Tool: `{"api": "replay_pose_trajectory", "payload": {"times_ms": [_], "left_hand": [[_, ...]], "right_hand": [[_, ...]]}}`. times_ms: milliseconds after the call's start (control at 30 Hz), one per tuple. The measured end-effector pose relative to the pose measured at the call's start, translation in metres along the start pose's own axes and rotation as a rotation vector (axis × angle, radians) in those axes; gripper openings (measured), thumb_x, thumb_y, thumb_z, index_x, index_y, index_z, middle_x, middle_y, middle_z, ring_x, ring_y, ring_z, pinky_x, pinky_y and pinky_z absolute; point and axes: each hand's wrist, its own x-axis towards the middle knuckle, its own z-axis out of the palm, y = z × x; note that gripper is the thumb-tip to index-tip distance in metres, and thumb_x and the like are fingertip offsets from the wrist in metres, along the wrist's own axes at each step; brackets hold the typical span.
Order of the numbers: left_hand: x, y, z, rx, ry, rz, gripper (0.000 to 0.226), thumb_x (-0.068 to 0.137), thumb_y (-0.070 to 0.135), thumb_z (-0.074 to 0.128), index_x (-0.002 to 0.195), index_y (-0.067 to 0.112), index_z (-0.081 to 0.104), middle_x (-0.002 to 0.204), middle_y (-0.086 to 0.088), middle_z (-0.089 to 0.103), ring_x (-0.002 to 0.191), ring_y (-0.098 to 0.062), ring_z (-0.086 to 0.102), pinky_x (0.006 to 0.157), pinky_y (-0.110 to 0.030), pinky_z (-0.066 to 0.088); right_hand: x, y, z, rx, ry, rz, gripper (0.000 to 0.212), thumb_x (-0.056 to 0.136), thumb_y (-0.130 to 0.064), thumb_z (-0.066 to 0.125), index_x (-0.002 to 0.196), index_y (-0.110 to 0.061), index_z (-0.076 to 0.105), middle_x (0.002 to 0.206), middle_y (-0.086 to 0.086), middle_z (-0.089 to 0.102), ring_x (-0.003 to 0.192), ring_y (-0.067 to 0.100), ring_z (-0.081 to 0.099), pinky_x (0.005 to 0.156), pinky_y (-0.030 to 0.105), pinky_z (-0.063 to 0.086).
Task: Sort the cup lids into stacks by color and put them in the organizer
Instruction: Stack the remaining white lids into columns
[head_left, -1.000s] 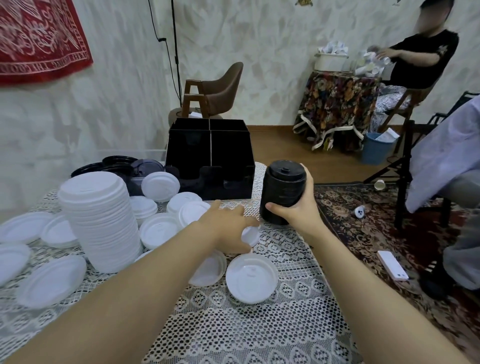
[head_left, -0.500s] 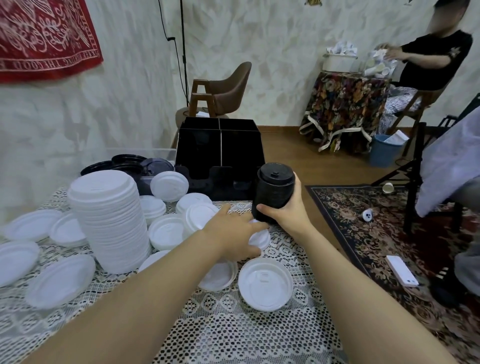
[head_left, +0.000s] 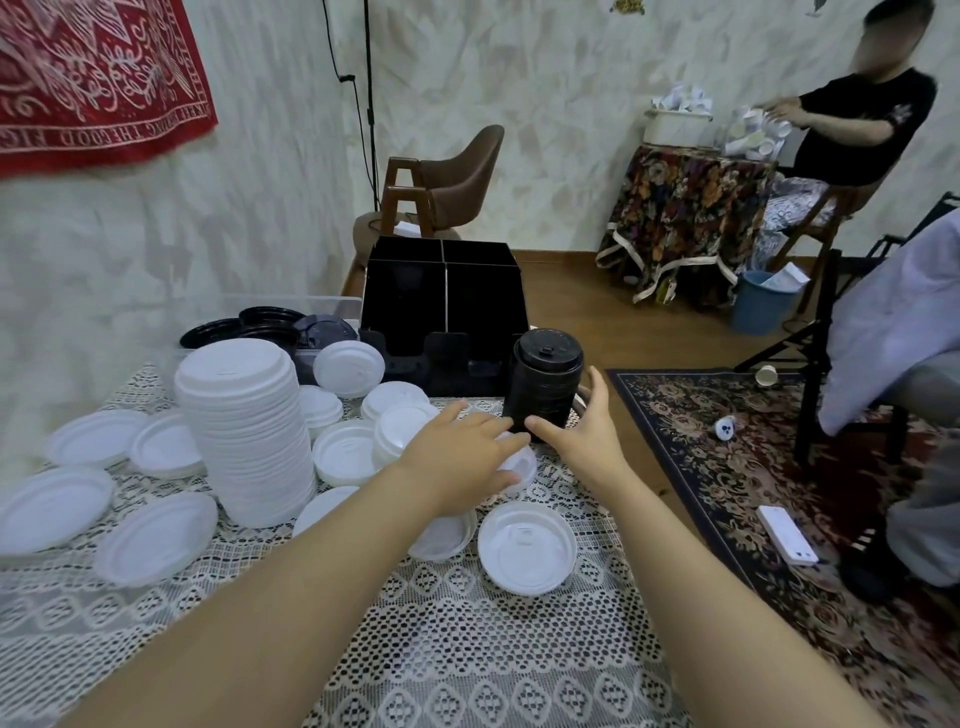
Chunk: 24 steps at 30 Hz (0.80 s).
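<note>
Black lid stack (head_left: 545, 387) by organizer (head_left: 441, 306)
Stack at 11 o'clock of spread right hand (head_left: 587, 441); flat left hand (head_left: 462, 462) covers white lid (head_left: 523, 466).

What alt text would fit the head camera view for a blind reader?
A person's right hand is open beside a stack of black lids standing before the black organizer; the left hand rests on a white lid.

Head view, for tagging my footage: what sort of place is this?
Likely a room in a home rather than a cafe: a lace-covered table, a patterned rug on a wooden floor, and a red wall hanging.
</note>
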Motion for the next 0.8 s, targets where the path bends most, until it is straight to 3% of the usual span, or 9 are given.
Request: {"api": "replay_pose_trajectory", "payload": {"times_ms": [67,233,267,367,600,800], "left_hand": [[-0.012,0.002,-0.005,-0.036,0.034,-0.015,0.053,0.101,0.044,0.034,0.151,0.029,0.023,0.156,0.004,0.027,0.144,-0.015,0.022,0.118,-0.039,0.004],[-0.054,0.009,-0.007,-0.134,0.049,-0.112,0.053,0.101,0.041,0.037,0.150,0.028,0.024,0.157,0.005,0.026,0.145,-0.015,0.019,0.120,-0.041,0.004],[-0.063,0.010,-0.006,-0.142,0.039,-0.132,0.053,0.101,0.041,0.037,0.151,0.029,0.023,0.157,0.005,0.025,0.146,-0.015,0.017,0.120,-0.042,0.003],[-0.089,0.010,-0.003,-0.201,0.019,-0.192,0.055,0.100,0.040,0.039,0.152,0.031,0.021,0.159,0.006,0.022,0.147,-0.014,0.014,0.120,-0.041,0.001],[-0.138,0.018,0.005,-0.308,0.027,-0.327,0.054,0.101,0.042,0.037,0.151,0.031,0.022,0.159,0.007,0.020,0.147,-0.011,0.013,0.120,-0.040,0.001],[-0.174,0.040,0.012,-0.318,0.061,-0.447,0.054,0.102,0.043,0.032,0.152,0.032,0.018,0.160,0.007,0.017,0.148,-0.012,0.011,0.119,-0.041,0.000]], "right_hand": [[-0.013,-0.006,0.001,0.024,0.008,0.024,0.101,0.082,-0.009,0.075,0.154,-0.021,0.005,0.143,-0.003,0.036,0.125,0.009,0.040,0.107,0.037,0.040],[-0.054,-0.024,0.006,-0.046,0.002,-0.016,0.079,0.088,-0.010,0.069,0.148,-0.022,0.019,0.121,-0.024,0.042,0.104,-0.013,0.046,0.090,0.013,0.036],[-0.062,-0.026,0.009,-0.075,0.003,-0.024,0.077,0.089,-0.014,0.069,0.148,-0.023,0.021,0.128,-0.023,0.042,0.111,-0.013,0.044,0.095,0.016,0.035],[-0.081,-0.029,0.015,-0.197,-0.001,-0.030,0.074,0.092,-0.028,0.066,0.151,-0.024,0.023,0.153,-0.006,0.031,0.138,0.010,0.032,0.110,0.030,0.029],[-0.124,-0.036,0.033,-0.578,0.021,-0.011,0.055,0.092,-0.043,0.059,0.141,-0.023,0.044,0.145,-0.001,0.045,0.133,0.020,0.040,0.110,0.042,0.033],[-0.174,-0.031,0.053,-0.748,-0.013,0.109,0.059,0.093,-0.049,0.051,0.146,-0.029,0.034,0.161,0.003,0.015,0.148,0.022,0.007,0.120,0.049,0.009]]}}
